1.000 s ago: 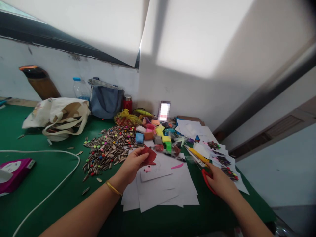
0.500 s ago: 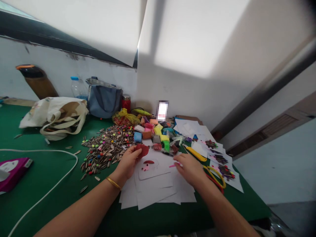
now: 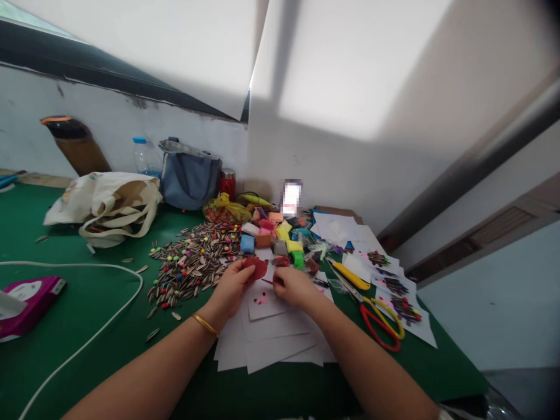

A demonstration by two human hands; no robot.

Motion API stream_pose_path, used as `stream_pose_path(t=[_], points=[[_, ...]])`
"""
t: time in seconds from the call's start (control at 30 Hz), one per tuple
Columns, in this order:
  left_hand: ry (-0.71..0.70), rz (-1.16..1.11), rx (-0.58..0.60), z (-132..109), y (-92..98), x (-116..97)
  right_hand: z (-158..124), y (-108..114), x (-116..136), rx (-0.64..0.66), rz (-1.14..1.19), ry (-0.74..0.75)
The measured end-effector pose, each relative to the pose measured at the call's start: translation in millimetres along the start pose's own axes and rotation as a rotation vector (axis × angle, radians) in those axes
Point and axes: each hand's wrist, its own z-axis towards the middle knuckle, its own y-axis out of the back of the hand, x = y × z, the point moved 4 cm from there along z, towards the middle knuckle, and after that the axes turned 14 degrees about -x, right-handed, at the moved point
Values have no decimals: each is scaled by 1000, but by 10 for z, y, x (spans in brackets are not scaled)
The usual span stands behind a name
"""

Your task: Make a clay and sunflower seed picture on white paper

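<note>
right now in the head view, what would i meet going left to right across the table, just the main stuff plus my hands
Magenta block → cream cloth bag → seed pile → left hand → red piece → right hand → scissors.

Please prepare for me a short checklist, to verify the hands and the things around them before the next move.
1. Left hand holding the red piece: ok, pinched between thumb and fingers.
2. Right hand gripping the thin dark-red strip: cannot tell; the strip shows by the fingertips, but the grip is hidden.
3. Top sheet fully visible: not ok, the arm and hand cover part.
4. Scissors out of the hands: ok, lying on the green table.
5. Striped seeds separated from the small coloured balls: not ok, they are mixed in one pile.
</note>
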Motion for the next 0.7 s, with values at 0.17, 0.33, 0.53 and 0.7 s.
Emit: stream_pose_path(t=[0.17, 0.33, 0.53, 0.7], points=[[8, 18, -8, -20, -6, -16, -275, 260, -427, -80, -13, -227], [-41, 77, 43, -16, -7, 5, -575, 417, -769, -146, -46, -232], [-241, 269, 215, -80, -49, 22, -490, 320, -402, -207, 562, -241], [-752, 541, 347, -245, -111, -47, -278, -34, -123, -23, 1202, -484]])
